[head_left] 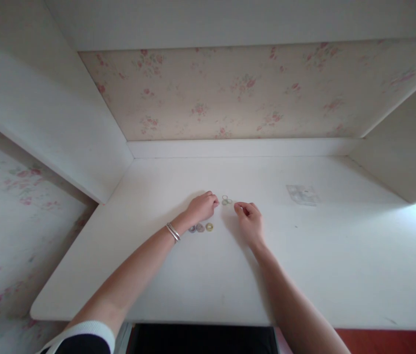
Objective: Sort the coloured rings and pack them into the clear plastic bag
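Note:
Several thin pale rings (pixel 226 200) lie close together on the white desk, between my two hands. My left hand (pixel 202 207) is just left of them, its fingers curled together; whatever they hold, if anything, is too small to make out. To the right of the rings is my right hand (pixel 249 220), thumb and forefinger pinched, with nothing I can name between them. Below my left hand sits a row of small round pieces: a gold-coloured ring (pixel 209 226), a pinkish-brown one (pixel 200 227) and a greyish one (pixel 192 228), the last partly hidden by my left wrist.
A clear plastic bag (pixel 303 195) lies flat on the white desk (pixel 341 265) to the right. A tiny dark speck (pixel 296 226) is near it. White panels (pixel 93 123) flank the desk, and a flowered wall (pixel 230 93) stands behind. Below the front edge is something dark (pixel 204 339).

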### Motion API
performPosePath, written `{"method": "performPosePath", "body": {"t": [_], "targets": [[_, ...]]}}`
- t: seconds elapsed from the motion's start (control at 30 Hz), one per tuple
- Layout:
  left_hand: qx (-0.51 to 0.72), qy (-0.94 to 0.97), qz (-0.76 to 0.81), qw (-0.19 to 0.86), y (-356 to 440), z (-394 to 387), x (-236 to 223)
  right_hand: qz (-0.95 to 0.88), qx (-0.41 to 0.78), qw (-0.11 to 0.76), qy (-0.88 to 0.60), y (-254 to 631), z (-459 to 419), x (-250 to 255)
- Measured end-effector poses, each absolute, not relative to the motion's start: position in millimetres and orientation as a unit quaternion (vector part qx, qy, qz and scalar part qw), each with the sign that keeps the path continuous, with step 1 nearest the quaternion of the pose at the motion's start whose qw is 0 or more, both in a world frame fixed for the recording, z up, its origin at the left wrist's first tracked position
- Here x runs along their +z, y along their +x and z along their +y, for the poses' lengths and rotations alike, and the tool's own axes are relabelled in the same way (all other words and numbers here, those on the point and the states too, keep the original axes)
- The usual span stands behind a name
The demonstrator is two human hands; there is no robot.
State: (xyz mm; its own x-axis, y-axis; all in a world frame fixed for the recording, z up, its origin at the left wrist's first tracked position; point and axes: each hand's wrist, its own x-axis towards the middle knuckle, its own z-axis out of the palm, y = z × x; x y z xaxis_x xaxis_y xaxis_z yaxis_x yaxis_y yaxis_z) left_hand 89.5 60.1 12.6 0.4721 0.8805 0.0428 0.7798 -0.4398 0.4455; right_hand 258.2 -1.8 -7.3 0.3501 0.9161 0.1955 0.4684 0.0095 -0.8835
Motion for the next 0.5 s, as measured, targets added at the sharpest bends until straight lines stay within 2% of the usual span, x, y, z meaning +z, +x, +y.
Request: {"method": "performPosePath", "body": {"t": [0.27, 0.5], "targets": [[0.172, 0.834, 0.466, 0.242, 73.1, 33.6, 24.4, -0.534, 0.231, 0.475, -0.66, 258.1, -1.6, -7.6], [0.156, 0.848, 0.45, 0.232, 57.2, 2.9, 32.3, -0.552, 0.212, 0.459, -0.663, 255.4, -1.1, -12.3]]}}
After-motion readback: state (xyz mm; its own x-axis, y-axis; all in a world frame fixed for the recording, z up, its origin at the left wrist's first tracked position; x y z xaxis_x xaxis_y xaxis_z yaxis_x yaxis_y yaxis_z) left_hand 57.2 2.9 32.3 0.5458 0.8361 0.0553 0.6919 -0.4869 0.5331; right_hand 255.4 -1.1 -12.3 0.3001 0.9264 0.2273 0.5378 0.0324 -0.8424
